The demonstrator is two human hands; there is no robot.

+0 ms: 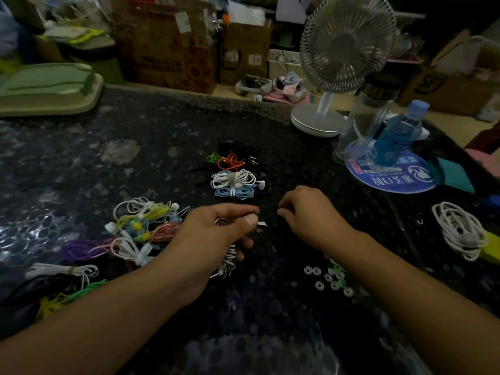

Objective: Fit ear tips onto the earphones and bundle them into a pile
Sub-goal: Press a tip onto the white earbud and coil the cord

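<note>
On dark speckled table point(162, 136), fan point(343, 44).

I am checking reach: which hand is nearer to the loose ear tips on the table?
The right hand. Its forearm passes just beside the loose ear tips. The left hand, gripping a striped earphone bundle, is farther to their left.

Dark speckled table point(135, 163) under earphone bundles point(234, 174), ear tips point(328, 278), fan point(316, 120).
</note>
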